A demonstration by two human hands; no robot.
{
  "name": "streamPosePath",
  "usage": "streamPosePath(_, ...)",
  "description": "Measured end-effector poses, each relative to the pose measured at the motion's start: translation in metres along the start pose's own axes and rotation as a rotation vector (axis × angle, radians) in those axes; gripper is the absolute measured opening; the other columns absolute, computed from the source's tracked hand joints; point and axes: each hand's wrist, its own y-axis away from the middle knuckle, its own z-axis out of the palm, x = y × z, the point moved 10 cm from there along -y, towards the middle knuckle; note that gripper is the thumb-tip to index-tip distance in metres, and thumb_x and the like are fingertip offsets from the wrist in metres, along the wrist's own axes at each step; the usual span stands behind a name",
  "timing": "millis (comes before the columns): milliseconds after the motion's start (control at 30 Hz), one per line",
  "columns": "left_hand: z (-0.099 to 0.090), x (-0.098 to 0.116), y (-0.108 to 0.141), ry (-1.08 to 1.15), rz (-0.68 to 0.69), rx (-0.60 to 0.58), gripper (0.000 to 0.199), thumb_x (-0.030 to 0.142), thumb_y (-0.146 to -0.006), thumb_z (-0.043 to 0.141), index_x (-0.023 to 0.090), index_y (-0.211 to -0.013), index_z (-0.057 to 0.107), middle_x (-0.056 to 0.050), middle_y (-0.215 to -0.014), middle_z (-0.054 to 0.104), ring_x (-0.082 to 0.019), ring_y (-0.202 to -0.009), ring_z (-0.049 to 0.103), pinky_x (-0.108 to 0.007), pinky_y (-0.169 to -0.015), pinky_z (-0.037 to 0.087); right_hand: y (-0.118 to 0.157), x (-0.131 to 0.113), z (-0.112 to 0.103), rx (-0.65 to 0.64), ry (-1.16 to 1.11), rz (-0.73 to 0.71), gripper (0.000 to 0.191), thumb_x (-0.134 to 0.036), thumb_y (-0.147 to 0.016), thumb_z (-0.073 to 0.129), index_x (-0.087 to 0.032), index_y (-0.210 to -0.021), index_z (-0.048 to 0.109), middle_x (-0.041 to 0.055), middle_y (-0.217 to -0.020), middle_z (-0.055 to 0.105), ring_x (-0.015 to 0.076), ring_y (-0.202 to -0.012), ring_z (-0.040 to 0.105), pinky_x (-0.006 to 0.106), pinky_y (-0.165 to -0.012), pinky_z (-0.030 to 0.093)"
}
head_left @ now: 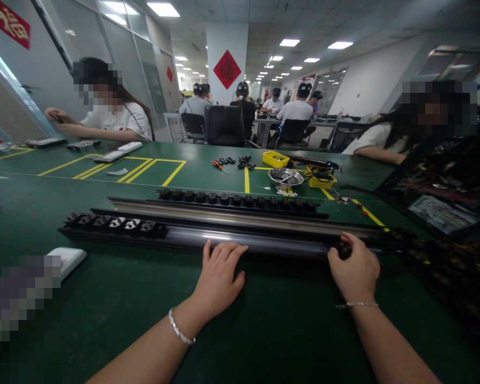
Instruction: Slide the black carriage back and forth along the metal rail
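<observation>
A long black power-strip housing (240, 246) lies across the table in front of me, with several black socket modules (117, 223) seated in a row at its left end. My left hand (221, 272) rests with fingers spread on the near edge of this housing, around its middle. Near the housing's right end, my right hand (356, 269) is closed around a small black socket module (345, 249), partly hidden by the fingers. Just behind are a second long metal housing (224, 212) and another row of black socket modules (224, 199).
Farther back on the green table (144, 298) are an orange screwdriver (220, 167), a yellow bin (276, 158) and a metal bowl (285, 177). A dark rack of parts (444, 250) stands at right. Co-workers sit beyond on both sides.
</observation>
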Motion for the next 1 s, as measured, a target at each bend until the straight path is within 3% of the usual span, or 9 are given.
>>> streamPosePath(1000,-0.0012,0.0012,-0.0004,-0.031,0.009,0.017,0.049,0.017,-0.077,0.052,0.03,-0.124,0.047,-0.003,-0.12,0.056,-0.022,-0.117,0.045,-0.054,-0.11,0.01,0.0001,0.0091,0.002,-0.024,-0.027,0.04,0.046,-0.027,-0.073,0.046,-0.017,-0.118,0.051,0.0092,-0.101,0.063,0.0252,-0.092,0.056,0.044,-0.092,0.035)
